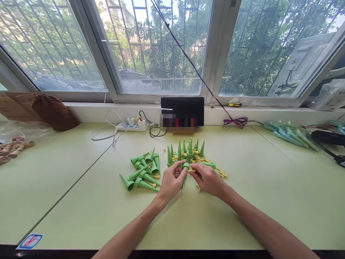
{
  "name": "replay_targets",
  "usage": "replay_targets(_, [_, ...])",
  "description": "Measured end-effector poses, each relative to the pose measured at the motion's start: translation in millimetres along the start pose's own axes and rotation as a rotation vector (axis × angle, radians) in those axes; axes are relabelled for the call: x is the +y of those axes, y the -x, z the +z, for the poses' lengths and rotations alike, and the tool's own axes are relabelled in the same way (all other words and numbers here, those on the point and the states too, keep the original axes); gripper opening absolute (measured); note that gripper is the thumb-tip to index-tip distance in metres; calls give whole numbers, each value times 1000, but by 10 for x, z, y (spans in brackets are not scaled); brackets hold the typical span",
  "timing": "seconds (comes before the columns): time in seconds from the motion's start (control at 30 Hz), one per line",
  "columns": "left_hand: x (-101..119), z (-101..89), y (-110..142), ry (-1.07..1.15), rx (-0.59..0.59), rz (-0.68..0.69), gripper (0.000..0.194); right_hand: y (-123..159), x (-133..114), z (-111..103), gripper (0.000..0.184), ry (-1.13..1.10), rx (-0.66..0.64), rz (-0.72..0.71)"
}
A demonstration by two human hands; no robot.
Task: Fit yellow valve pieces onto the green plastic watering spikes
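My left hand [171, 182] is closed around the wide collar of a green plastic watering spike [184, 185], whose tip points down toward me. Between the fingertips of my right hand [211, 180] is a small yellow plastic valve [191, 170], touching or very close to the spike's collar. Just beyond my hands, several green spikes [190, 149] stand point-up with yellow pieces at some of them. A loose heap of green spikes [142, 172] lies to the left. More yellow valves [222, 173] are scattered on the right, partly hidden by my right hand.
A dark screen [182, 111] leans on a stand by the window. To its left sits a power strip [132, 126] with white cables. A brown bag [55, 112] and wooden pieces [16, 149] lie far left, green plastic packets [291, 133] far right. The table's front edge is near.
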State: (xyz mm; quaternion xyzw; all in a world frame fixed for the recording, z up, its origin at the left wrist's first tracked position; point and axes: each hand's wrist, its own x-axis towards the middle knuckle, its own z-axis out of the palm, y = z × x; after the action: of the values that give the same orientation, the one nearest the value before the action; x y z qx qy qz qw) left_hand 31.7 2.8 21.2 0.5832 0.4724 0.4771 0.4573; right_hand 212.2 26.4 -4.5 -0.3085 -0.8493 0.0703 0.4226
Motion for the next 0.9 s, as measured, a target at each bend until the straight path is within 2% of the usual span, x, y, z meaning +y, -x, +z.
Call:
replay_targets(0.37, [-33,-2,-3,-56,4,54,45,-21,-14,25,23,28,34,-5])
replay_targets(0.67, [-29,-10,1,-136,-2,107,45,-12,-5,39,27,16,-4,64])
replay_targets(0.9, [-2,-11,15,-138,-10,99,45,-29,-40,6,27,10,-61,128])
